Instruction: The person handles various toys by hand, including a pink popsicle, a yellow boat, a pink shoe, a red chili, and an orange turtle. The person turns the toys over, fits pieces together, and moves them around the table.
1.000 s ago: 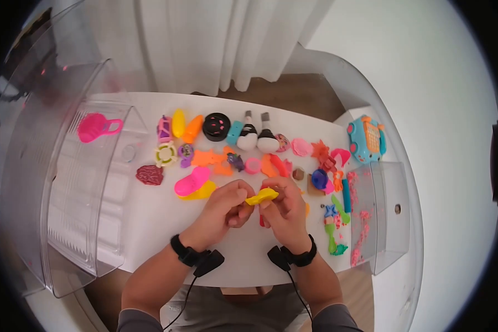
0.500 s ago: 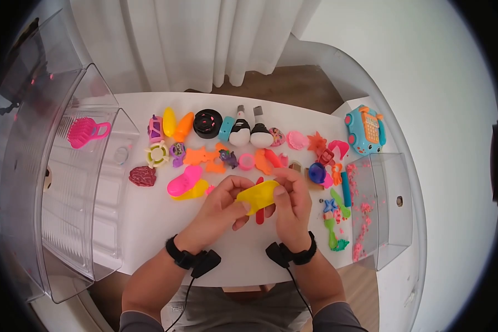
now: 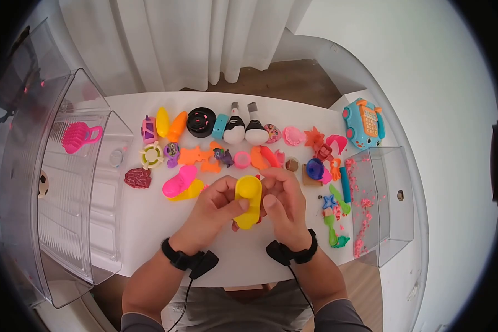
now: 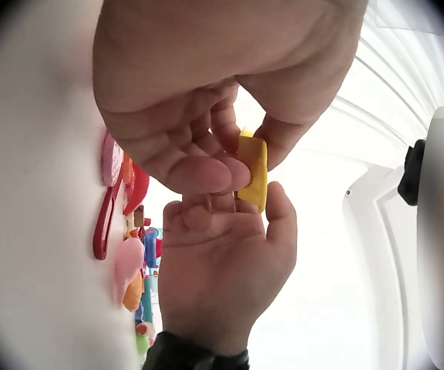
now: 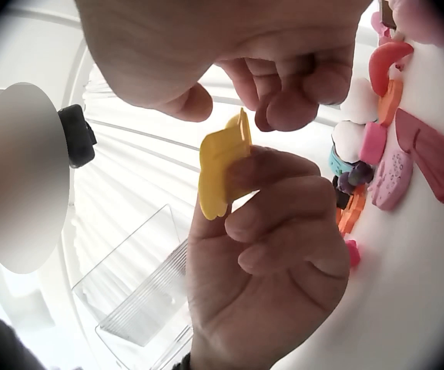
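A yellow toy piece (image 3: 249,202) with a round bump at its top is pinched between the thumb and fingers of the left hand (image 3: 207,213). The right hand (image 3: 288,207) is just to its right, fingers relaxed. In the right wrist view, a gap separates the right thumb and fingertips from the yellow piece (image 5: 223,166). The left wrist view shows the yellow piece (image 4: 256,173) edge-on, its far side hidden. A red flat piece (image 5: 437,158) lies on the table beneath the hands, mostly covered in the head view.
Colourful toys span the table behind the hands, among them a black round dish (image 3: 201,122) and a blue bowl (image 3: 315,169). A toy phone (image 3: 364,124) stands at the back right. Clear bins are at both sides; a pink scoop (image 3: 78,138) is at the left.
The yellow piece has turned from tilted sideways to lengthwise, its bump now showing. The right hand has let go of it, while the left thumb and fingers still hold it. The head view has shifted slightly.
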The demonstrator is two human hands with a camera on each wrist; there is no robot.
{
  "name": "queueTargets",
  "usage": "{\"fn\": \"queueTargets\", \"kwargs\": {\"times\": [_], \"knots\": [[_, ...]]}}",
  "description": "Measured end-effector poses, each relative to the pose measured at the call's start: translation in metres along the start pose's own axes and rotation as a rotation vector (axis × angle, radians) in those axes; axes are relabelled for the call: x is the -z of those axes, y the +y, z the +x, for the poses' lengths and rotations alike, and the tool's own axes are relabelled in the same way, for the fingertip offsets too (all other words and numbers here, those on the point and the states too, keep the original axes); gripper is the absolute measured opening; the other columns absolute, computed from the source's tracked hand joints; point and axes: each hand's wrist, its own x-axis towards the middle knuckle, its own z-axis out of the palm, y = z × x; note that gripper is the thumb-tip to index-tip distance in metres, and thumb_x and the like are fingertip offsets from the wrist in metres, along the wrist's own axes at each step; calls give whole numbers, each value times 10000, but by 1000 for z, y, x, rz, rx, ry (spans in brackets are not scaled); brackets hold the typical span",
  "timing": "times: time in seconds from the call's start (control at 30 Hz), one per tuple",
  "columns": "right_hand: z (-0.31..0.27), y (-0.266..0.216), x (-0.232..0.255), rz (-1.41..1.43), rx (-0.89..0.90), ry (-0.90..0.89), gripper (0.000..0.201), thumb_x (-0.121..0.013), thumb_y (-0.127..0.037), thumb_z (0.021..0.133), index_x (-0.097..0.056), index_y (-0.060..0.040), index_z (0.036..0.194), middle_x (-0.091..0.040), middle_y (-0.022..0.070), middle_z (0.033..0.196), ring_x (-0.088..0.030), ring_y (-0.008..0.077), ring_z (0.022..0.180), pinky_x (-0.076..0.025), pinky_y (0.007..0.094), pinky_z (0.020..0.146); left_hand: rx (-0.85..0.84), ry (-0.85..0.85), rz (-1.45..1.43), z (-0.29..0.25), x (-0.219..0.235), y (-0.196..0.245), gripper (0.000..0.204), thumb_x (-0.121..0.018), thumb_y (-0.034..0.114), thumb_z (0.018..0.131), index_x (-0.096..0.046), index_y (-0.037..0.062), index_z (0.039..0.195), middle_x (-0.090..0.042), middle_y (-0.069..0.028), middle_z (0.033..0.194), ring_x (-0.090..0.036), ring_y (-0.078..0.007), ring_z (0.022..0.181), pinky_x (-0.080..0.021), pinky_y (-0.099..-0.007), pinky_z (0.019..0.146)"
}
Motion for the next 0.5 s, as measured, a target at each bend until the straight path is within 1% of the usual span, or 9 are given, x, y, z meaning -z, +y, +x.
{"fn": "queueTargets", "kwargs": {"times": [0.03, 0.07, 0.13, 0.17, 0.23, 0.37, 0.43, 0.47, 0.5], "knots": [[0, 1, 2, 73, 5, -42, 465, -617, -186, 1041, -451, -17, 1441, -575, 43, 1030, -576, 78, 828, -473, 229, 708, -10, 35, -59, 0, 0, 2, 228, -692, 183, 1026, -575, 91, 1200, -705, -24, 1009, -644, -66, 775, -493, -220, 587], [1, 1, 2, 74, 4, -45, 465, -617, -186, 1041, -451, -17, 1441, -575, 43, 1030, -576, 78, 828, -473, 229, 708, -19, 72, -118, -1, 0, 3, 226, -693, 186, 1027, -576, 95, 1198, -706, -21, 1012, -642, -66, 773, -494, -222, 585], [2, 2, 3, 48, 58, -121, 564, -631, -136, 985, -415, -19, 1493, -579, 52, 1075, -583, 86, 843, -469, 226, 704, -25, 80, -136, 0, 2, 3, 222, -693, 187, 1027, -577, 97, 1194, -704, -18, 1011, -639, -65, 773, -493, -223, 582], [3, 0, 0, 50, 58, -120, 564, -631, -136, 985, -415, -19, 1493, -579, 52, 1075, -583, 86, 843, -469, 226, 704, -30, 85, -155, 0, 3, 2, 219, -693, 188, 1027, -578, 100, 1190, -703, -16, 1010, -637, -65, 772, -492, -224, 580], [4, -6, -8, -109, 93, -131, 644, -642, -77, 925, -395, -17, 1517, -587, 53, 1095, -582, 95, 841, -463, 225, 704, -25, 86, -126, 1, 4, 2, 230, -696, 193, 1025, -576, 101, 1198, -700, -17, 1009, -633, -64, 775, -486, -221, 579], [1, -4, -9, -220, 89, -114, 646, -631, -51, 898, -408, -15, 1503, -601, 49, 1152, -582, 99, 890, -472, 244, 747, -12, 60, -113, 1, 4, 2, 254, -706, 172, 1013, -570, 99, 1215, -685, -19, 1021, -616, -65, 781, -475, -219, 591], [1, -1, -6, -237, 102, -109, 599, -614, 20, 870, -462, -10, 1449, -614, 47, 1092, -580, 97, 869, -473, 245, 741, -1, 17, -159, -2, 2, 6, 256, -711, 156, 1006, -572, 94, 1212, -680, -20, 1034, -605, -66, 774, -475, -221, 599], [1, 0, -5, -238, 102, -108, 599, -614, 20, 870, -462, -10, 1449, -614, 47, 1092, -580, 97, 869, -473, 245, 741, 12, -27, -206, -3, 2, 7, 259, -716, 140, 999, -573, 90, 1209, -674, -20, 1046, -595, -67, 766, -475, -223, 607], [1, 0, -2, -258, 104, -122, 541, -610, 30, 868, -501, -9, 1397, -618, 47, 1057, -580, 97, 854, -473, 244, 730, 13, -29, -206, -2, 3, 6, 259, -716, 140, 999, -573, 90, 1209, -674, -20, 1046, -595, -67, 766, -475, -223, 607]]}}
